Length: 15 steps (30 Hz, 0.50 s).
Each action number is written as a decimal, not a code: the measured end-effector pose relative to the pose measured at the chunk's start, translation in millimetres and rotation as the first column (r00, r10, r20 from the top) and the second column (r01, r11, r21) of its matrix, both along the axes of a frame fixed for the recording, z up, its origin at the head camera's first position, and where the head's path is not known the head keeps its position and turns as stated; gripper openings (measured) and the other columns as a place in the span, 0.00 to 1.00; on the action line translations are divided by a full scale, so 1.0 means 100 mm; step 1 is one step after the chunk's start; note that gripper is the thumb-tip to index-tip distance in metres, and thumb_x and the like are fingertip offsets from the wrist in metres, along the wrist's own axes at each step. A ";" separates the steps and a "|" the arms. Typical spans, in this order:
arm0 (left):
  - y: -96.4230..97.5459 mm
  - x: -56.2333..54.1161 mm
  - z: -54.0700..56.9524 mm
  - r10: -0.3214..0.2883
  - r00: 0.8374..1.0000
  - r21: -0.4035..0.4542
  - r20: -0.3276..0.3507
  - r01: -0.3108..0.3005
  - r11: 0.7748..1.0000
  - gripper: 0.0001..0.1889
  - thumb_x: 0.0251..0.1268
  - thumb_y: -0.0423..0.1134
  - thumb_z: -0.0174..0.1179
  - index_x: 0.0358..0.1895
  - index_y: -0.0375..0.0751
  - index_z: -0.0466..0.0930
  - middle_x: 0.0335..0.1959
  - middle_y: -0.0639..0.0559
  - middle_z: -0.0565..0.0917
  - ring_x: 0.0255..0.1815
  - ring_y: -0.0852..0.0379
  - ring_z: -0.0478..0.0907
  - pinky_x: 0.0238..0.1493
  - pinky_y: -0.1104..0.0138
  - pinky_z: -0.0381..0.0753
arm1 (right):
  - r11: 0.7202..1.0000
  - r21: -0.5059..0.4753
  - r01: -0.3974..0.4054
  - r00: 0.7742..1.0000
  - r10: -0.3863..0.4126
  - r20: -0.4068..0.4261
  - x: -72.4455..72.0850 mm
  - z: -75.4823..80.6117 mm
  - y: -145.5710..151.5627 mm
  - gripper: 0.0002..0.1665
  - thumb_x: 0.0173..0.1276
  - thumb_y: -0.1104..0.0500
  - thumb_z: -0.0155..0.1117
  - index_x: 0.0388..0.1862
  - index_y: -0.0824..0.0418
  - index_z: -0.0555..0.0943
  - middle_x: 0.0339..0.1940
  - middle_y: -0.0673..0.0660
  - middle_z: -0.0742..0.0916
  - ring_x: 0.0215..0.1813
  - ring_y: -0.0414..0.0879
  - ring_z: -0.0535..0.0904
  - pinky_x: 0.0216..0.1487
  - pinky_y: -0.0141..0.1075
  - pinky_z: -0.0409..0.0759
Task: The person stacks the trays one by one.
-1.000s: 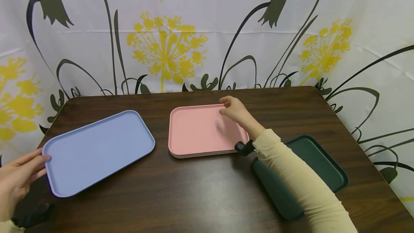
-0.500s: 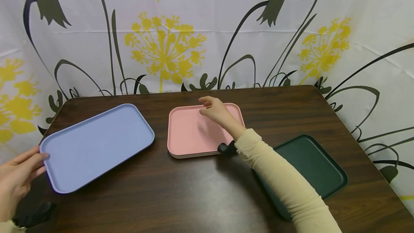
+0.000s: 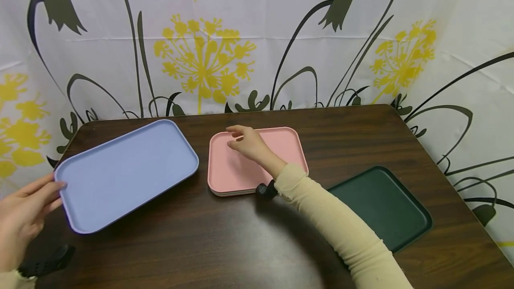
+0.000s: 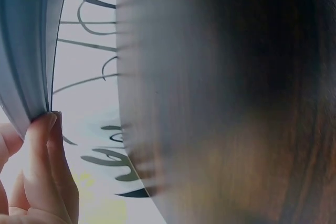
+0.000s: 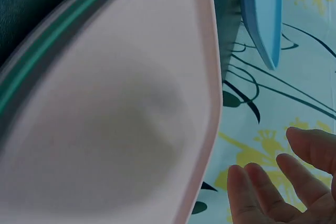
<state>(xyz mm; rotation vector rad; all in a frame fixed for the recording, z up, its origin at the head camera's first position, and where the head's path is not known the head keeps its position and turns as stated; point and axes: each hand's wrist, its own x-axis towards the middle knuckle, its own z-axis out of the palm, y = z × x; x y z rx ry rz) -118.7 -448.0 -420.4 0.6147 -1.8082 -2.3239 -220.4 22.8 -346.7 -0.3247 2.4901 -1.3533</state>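
Brown table (image 3: pixel 192 244); blue tray (image 3: pixel 126 176) now higher; right-hand fingers (image 3: pixel 239 129) farther left.

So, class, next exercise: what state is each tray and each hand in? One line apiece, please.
Blue tray: face up, held up by its left end.
Pink trays: stacked face up on the table.
Dark green tray: face up, partly hidden.
Left hand: pinching the blue tray.
Right hand: holding nothing.

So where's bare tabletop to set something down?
Bare brown woodgrain table: front centre, bordered by the blue rectangular tray, pink rectangular stacked trays and cream right sleeve; also behind the dark green rectangular tray. Crowded: the pink trays, beneath the right hand.
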 end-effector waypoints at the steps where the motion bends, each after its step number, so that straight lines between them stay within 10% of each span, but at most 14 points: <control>1: -0.08 -0.04 -0.08 0.001 1.000 0.002 -0.006 -0.001 1.000 0.18 0.59 0.24 0.60 0.31 0.57 0.88 0.25 0.64 0.87 0.22 0.65 0.85 0.23 0.73 0.84 | 1.000 -0.002 -0.007 1.000 0.007 -0.004 0.01 -0.01 -0.02 0.26 0.67 0.62 0.60 0.65 0.59 0.73 0.61 0.64 0.80 0.62 0.56 0.78 0.58 0.44 0.81; 9: -0.23 -0.20 -0.33 -0.006 1.000 0.048 -0.002 0.006 0.999 0.18 0.54 0.20 0.63 0.37 0.51 0.89 0.28 0.59 0.88 0.25 0.59 0.86 0.25 0.67 0.85 | 0.998 -0.026 -0.051 0.999 0.051 -0.017 0.06 -0.07 -0.14 0.25 0.68 0.63 0.59 0.64 0.61 0.74 0.60 0.63 0.81 0.60 0.55 0.79 0.58 0.40 0.81; 15: 0.12 -0.14 -0.07 -0.052 0.998 -0.009 0.046 0.052 0.999 0.19 0.57 0.23 0.63 0.34 0.58 0.88 0.27 0.62 0.88 0.26 0.63 0.86 0.27 0.71 0.85 | 0.993 -0.076 -0.085 0.996 0.085 -0.012 0.10 -0.09 -0.18 0.24 0.69 0.67 0.56 0.64 0.64 0.74 0.63 0.62 0.80 0.61 0.55 0.79 0.57 0.36 0.82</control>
